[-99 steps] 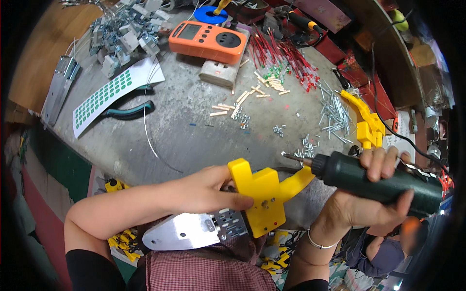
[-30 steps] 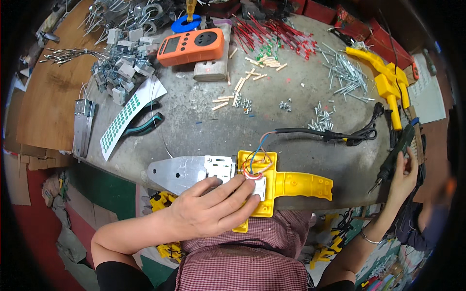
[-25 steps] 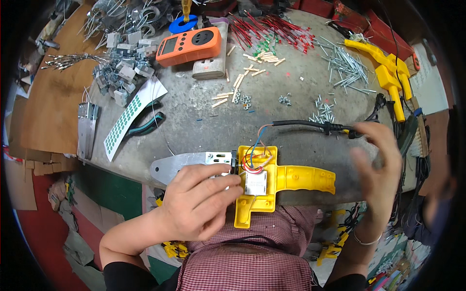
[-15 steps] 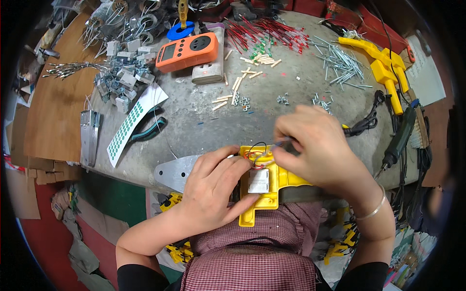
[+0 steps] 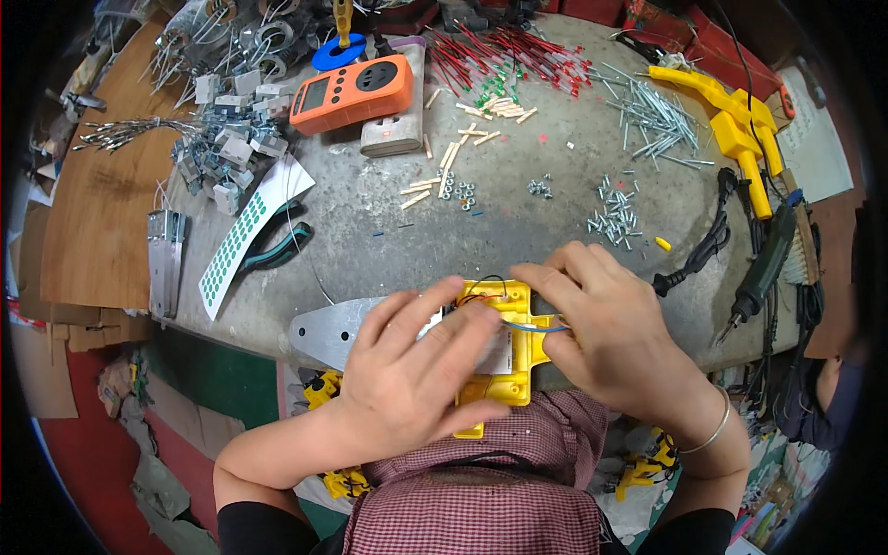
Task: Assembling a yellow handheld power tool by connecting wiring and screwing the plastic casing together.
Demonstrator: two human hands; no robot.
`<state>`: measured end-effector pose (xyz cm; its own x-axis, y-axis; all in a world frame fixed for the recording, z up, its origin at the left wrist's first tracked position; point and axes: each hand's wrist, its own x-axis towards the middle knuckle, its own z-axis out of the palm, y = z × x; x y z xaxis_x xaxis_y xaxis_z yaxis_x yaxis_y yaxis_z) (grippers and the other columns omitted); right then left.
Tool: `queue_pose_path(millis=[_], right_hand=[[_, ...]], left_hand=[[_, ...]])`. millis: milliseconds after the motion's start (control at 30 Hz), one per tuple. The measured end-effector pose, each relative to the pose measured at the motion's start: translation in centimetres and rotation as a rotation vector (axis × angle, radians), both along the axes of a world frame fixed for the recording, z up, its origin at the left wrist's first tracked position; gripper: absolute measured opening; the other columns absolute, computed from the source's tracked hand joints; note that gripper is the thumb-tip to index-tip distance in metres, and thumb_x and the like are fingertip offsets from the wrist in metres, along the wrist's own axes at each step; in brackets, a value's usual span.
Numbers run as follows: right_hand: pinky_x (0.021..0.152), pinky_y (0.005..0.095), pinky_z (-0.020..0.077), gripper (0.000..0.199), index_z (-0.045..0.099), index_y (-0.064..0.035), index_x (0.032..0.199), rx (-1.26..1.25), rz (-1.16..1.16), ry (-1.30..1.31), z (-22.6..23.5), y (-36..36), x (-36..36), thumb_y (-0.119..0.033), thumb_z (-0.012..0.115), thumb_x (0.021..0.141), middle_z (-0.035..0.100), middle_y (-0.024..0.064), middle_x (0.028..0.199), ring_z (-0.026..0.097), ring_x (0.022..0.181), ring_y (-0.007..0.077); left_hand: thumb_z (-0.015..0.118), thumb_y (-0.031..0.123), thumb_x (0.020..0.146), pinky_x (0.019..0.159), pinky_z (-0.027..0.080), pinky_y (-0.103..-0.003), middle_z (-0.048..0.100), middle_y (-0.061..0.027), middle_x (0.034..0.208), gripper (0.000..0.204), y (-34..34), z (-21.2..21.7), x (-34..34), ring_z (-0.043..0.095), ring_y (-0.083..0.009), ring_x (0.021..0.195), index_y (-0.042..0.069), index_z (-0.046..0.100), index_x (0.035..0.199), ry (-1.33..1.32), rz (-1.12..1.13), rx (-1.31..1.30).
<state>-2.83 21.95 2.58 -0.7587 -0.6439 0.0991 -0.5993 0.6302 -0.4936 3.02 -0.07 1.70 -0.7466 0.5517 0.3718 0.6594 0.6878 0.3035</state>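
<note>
A yellow plastic tool housing (image 5: 520, 390), its hollow side up, lies at the bench's front edge. My left hand (image 5: 407, 375) rests over it with spread fingers, the fingertips near thin wires at its upper end. Under those fingers a white box-shaped part (image 5: 502, 356) is mostly covered. A pointed metal plate (image 5: 322, 329) sticks out leftward from the housing. Bent over the handle side, my right hand (image 5: 615, 324) has a blue wire (image 5: 535, 328) running in under its curled fingers; the grip itself is partly hidden. A black wire (image 5: 490, 277) loops at the housing's top.
Behind my hands are screws (image 5: 615, 217), nuts (image 5: 458, 191) and pale sticks (image 5: 449, 157). An orange meter (image 5: 351, 95) leans on a power strip (image 5: 393, 137). Pliers (image 5: 277, 250) lie left beside a sticker sheet (image 5: 245, 231); a soldering iron (image 5: 763, 264) is right, near yellow housings (image 5: 735, 139).
My right hand has come down and slightly right onto the handle side, with the blue wire now stretched across it. My left hand's fingers have lifted and spread.
</note>
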Motion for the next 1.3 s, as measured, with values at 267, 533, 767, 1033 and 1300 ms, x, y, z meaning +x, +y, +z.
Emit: queue_pose_path(millis=[267,533,767,1033,1300], right_hand=[[0.075,0.0385,0.0480,0.032,0.062,-0.0108,0.106,-0.103,0.112,-0.024,-1.6,-0.4,-0.7,-0.010,0.064,0.074,0.054,0.0079,0.098,0.056,0.095,0.0268],[0.072,0.0353,0.0473,0.020,0.064,-0.0102,0.093,0.011,0.111,0.255,-2.1,-0.6,0.6,-0.019,0.061,0.075,0.056,0.0071,0.096,0.056,0.089,0.0233],[0.084,0.0393,0.0471,0.040,0.064,-0.0044,0.110,-0.123,0.029,0.053,0.8,2.8,0.2,-0.010,0.067,0.071,0.062,0.0117,0.107,0.059,0.098,0.0297],[0.092,0.0412,0.0434,0.039,0.062,-0.0027,0.111,0.018,-0.105,0.288,-1.3,10.1,-1.6,-0.009,0.069,0.074,0.064,0.0137,0.098,0.059,0.098,0.0333],[0.076,0.0349,0.0521,0.035,0.065,-0.0007,0.096,-0.509,-0.102,-0.318,-1.2,12.0,2.0,0.005,0.074,0.063,0.067,0.0128,0.092,0.067,0.085,0.0278]], left_hand=[[0.081,0.030,0.068,0.092,0.041,-0.046,0.057,-0.0176,0.114,0.077,0.5,-0.6,-1.0,0.054,-0.0349,0.110,0.000,0.047,0.130,-0.320,0.101,0.149],[0.087,0.028,0.059,0.101,0.037,-0.050,0.055,-0.0164,0.125,0.090,1.2,1.9,-1.3,0.052,-0.0345,0.117,0.000,0.045,0.133,-0.150,0.067,-0.225],[0.084,0.013,0.057,0.094,0.041,-0.044,0.061,-0.0133,0.106,0.084,2.3,2.6,-1.8,0.055,-0.0331,0.103,0.001,0.048,0.132,-0.302,0.145,-0.164],[0.078,0.015,0.068,0.098,0.037,-0.048,0.062,-0.0173,0.103,0.093,2.8,2.4,-0.9,0.055,-0.0339,0.107,-0.006,0.029,0.144,-0.321,0.091,-0.167],[0.081,0.011,0.062,0.099,0.038,-0.051,0.056,-0.0172,0.113,0.089,4.0,0.8,1.2,0.052,-0.0359,0.111,0.009,0.042,0.141,-0.212,0.186,-0.184]])
